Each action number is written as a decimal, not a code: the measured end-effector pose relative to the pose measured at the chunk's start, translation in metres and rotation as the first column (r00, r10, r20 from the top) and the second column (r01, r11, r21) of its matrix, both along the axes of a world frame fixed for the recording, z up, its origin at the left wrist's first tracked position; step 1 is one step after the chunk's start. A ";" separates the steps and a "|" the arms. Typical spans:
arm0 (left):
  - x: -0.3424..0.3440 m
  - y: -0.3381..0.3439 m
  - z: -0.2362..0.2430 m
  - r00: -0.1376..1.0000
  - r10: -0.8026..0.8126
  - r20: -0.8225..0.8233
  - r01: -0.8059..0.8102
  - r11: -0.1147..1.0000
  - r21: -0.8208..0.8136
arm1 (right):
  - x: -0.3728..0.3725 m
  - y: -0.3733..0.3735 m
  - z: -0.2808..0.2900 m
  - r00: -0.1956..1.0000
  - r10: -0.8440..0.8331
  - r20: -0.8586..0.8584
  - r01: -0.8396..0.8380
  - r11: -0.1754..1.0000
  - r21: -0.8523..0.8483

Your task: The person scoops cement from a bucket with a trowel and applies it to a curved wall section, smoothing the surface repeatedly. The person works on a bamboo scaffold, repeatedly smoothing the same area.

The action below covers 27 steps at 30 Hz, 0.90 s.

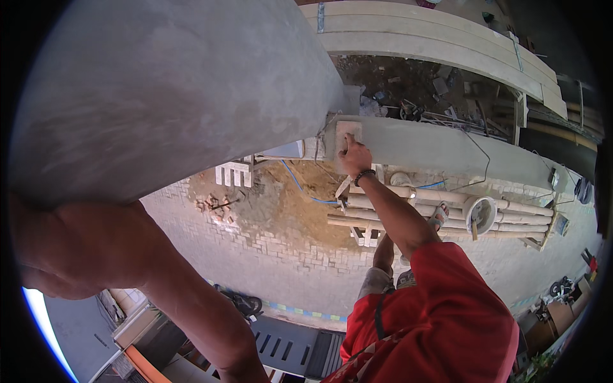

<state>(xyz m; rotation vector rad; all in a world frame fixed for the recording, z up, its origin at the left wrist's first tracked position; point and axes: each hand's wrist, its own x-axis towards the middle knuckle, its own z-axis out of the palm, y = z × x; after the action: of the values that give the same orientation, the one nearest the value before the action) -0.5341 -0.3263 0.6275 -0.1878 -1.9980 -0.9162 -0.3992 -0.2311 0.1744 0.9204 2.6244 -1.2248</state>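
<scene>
Holding board (348,127) to grey beam (428,145) with curled right hand (355,158) | cannot tell grip of left hand (80,249) | could scratch beam by tilting board

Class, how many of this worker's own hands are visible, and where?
2: left hand, perhaps partly hidden, far left, below the grey surface; right hand, near centre, on the rectangular float.

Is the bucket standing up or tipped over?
Standing up: the bucket sits on the long poles, its round mouth open towards the camera above.
</scene>
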 end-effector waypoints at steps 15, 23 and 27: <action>-0.006 -0.013 -0.003 0.991 0.131 -0.032 -0.135 0.963 -0.232 | -0.036 -0.015 -0.010 0.998 0.035 0.058 -0.035 0.999 0.007; -0.010 -0.027 -0.001 0.921 0.334 -0.201 -0.386 0.712 -0.586 | -0.027 -0.030 -0.017 0.997 0.012 0.070 -0.015 0.999 0.045; -0.011 -0.034 0.002 0.844 0.410 -0.346 -0.521 0.469 -0.713 | -0.022 -0.030 -0.022 0.999 0.014 0.047 -0.018 0.996 0.083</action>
<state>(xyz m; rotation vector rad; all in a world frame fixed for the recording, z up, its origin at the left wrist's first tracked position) -0.5446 -0.3598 0.6299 -0.1577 -2.0401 0.3962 -0.4210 -0.2608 0.1526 0.9271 2.6591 -1.0850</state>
